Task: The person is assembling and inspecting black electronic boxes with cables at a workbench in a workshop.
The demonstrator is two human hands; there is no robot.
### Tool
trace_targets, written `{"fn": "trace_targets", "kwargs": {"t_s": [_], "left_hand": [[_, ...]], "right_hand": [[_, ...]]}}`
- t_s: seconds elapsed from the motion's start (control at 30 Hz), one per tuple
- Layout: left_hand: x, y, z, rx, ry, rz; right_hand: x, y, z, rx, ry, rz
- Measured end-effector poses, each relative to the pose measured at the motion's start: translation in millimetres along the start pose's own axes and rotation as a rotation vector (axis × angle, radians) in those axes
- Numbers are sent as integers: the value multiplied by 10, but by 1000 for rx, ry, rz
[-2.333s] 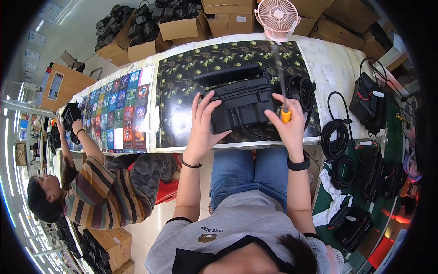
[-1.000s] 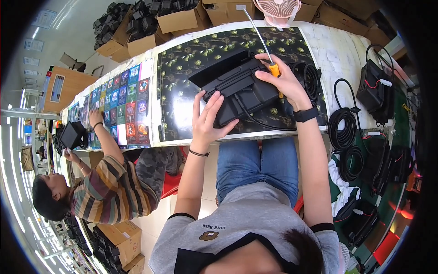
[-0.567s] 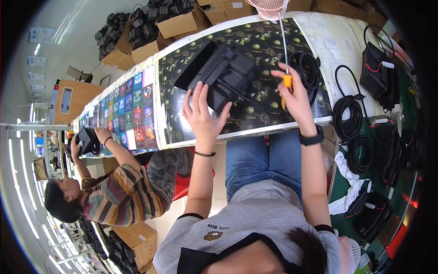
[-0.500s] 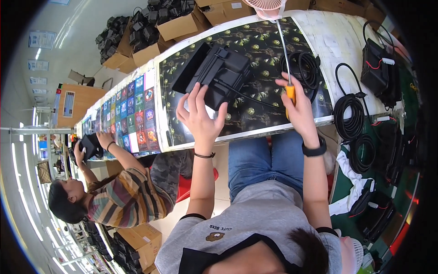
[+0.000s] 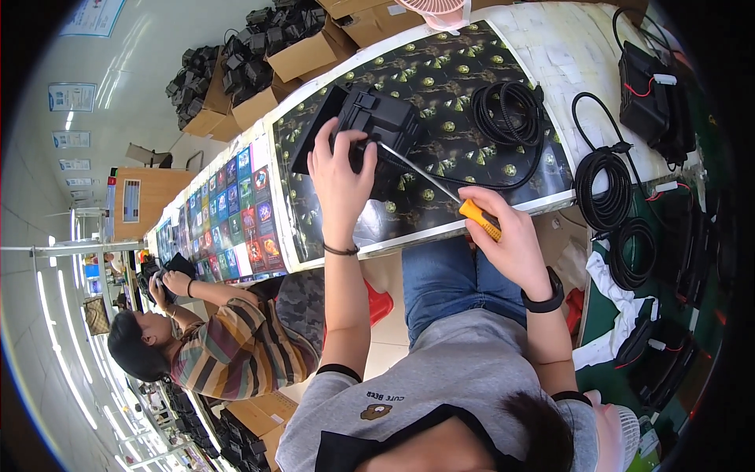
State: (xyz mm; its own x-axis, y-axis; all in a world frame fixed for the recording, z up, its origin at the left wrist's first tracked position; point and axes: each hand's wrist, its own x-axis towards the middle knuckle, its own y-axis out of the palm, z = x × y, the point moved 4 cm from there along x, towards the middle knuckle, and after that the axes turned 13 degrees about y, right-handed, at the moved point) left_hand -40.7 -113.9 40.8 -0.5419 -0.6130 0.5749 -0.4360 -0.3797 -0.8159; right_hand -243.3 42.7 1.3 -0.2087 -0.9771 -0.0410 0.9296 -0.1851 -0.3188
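A black plastic box (image 5: 385,118) with a raised flap lies on the dark patterned mat, a black cable running from its near side. My left hand (image 5: 342,177) grips the box's near left edge with bent fingers and thumb. In my right hand (image 5: 503,240) is a screwdriver (image 5: 481,219) with a yellow handle. Its long metal shaft points up and left, the tip at the near side of the box by my left fingers. Whether the tip sits in a screw is too small to tell.
A coiled black cable (image 5: 507,114) lies on the mat's right. More coils (image 5: 602,185) and black boxes (image 5: 649,102) are at the right. A pink fan (image 5: 440,9) stands at the far edge. Cartons (image 5: 311,51) of black parts lie beyond. A co-worker (image 5: 228,346) sits at the left.
The screwdriver has swung from pointing away from me to pointing left, its tip now at the box. My left fingers have curled in on the box. The view has shifted slightly.
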Motion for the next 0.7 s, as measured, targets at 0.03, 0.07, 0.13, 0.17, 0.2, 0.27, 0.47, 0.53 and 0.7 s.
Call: {"fn": "trace_targets", "kwargs": {"t_s": [0.03, 0.07, 0.13, 0.17, 0.2, 0.27, 0.47, 0.53, 0.7], "left_hand": [[58, 14, 12, 2, 17, -10], [109, 59, 68, -86, -84, 22], [229, 130, 131, -37, -119, 105], [282, 143, 153, -33, -115, 90], [314, 176, 186, 4, -145, 149], [348, 184, 201, 56, -99, 152], [140, 91, 243, -83, -128, -31], [-42, 30, 245, -141, -188, -157], [-494, 37, 207, -108, -287, -241]], "right_hand": [[-4, -8, 2, 26, 25, 14], [-1, -15, 9, 57, 42, 28], [9, -42, 54, -40, -10, -30], [16, -56, 85, -134, -61, -85], [24, -56, 98, -131, -72, -89], [32, -40, 141, -184, -154, -121], [91, 131, 191, -267, -273, -154], [105, 171, 206, -288, -298, -140], [109, 195, 241, -310, -301, -129]]}}
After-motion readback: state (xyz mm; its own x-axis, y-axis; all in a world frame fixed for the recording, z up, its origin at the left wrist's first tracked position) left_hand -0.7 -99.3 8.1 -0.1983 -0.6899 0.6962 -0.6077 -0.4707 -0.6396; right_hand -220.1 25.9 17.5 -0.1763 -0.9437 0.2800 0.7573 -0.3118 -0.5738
